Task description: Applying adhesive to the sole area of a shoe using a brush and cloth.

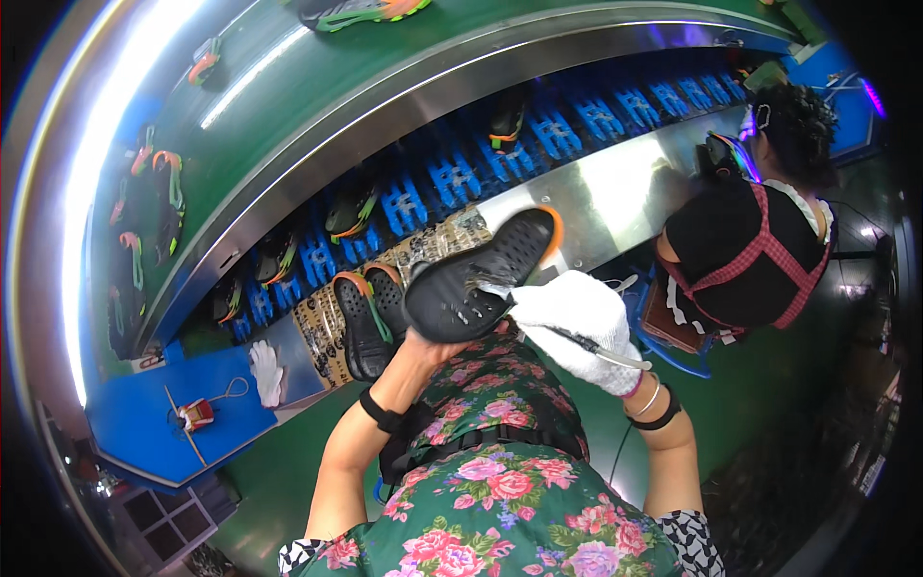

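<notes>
A black clog [437, 293] with an orange heel rim is tilted up in front of me. My left hand [433, 348], bare, is closed around its near toe end from below. My right hand [582, 322], in a white knitted glove, is closed on a brush [606, 354]. The brush's bristles lie against the clog's upper, near the foot opening. Just left of the held clog, a black clog with an orange rim and green strap [358, 322] stands beside another black clog [386, 293] on the taped ledge.
Beyond the ledge [322, 322] runs a conveyor with blue shoe racks [404, 207], several carrying clogs. A green upper belt [288, 106] curves behind it. On the blue side table [144, 413] lie a white glove [266, 372] and a red object [197, 414]. A co-worker [740, 240] sits at right.
</notes>
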A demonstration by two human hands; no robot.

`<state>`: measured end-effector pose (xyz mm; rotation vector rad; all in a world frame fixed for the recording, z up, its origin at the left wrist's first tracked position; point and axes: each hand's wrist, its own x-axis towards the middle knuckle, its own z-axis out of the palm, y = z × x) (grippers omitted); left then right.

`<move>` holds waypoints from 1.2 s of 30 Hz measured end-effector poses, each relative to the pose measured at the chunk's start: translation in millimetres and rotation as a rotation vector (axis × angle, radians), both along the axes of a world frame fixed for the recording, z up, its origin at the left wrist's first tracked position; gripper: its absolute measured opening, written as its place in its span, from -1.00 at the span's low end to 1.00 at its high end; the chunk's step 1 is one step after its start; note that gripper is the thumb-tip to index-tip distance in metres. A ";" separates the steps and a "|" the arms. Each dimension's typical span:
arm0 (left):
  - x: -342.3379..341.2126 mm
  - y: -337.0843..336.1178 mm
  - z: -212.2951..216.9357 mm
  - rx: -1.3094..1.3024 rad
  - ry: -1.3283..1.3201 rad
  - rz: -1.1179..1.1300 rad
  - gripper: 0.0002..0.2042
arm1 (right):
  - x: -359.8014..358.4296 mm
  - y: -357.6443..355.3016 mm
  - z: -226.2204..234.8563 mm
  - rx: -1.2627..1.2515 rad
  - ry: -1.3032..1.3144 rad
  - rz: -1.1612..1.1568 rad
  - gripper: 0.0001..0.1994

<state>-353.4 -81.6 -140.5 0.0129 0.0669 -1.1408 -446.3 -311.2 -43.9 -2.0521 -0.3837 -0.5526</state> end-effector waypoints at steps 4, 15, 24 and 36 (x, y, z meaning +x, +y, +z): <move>-2.6 0.0 15.2 0.099 0.237 0.114 -0.25 | -3.2 12.3 0.9 0.028 -0.087 -0.163 -0.78; -21.9 -46.1 35.5 0.015 0.204 0.082 0.09 | 5.3 17.1 12.7 -0.001 -0.170 -0.222 -0.72; -29.5 -30.4 1.3 0.475 -0.050 0.128 -0.18 | 6.1 49.3 -14.7 0.134 0.054 -0.154 -0.52; -15.2 -37.8 29.5 0.503 -0.304 0.174 0.03 | 14.4 28.2 12.5 0.144 -0.125 -0.112 -0.75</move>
